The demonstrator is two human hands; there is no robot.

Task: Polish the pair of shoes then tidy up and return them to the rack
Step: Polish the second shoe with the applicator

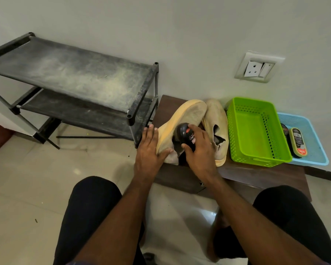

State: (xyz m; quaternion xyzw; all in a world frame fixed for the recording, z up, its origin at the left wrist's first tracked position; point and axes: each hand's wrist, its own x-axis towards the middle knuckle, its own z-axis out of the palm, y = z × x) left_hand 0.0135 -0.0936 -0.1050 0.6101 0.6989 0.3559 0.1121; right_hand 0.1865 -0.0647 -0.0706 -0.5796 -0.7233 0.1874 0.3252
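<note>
Polishing was underway: left hand point(149, 150), fingers flat and together, steadied the near shoe point(182, 119) on the low table point(256, 175) while right hand point(199, 148) gripped the polish bottle point(185, 133) against it; second shoe point(218, 127) likely next.

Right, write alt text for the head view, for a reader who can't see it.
A seated person's left hand steadies a tan shoe on a low brown table while the right hand holds a black polish bottle against it. The second shoe lies alongside, next to a green basket and a blue tray holding a brush. A dusty black rack stands to the left.
</note>
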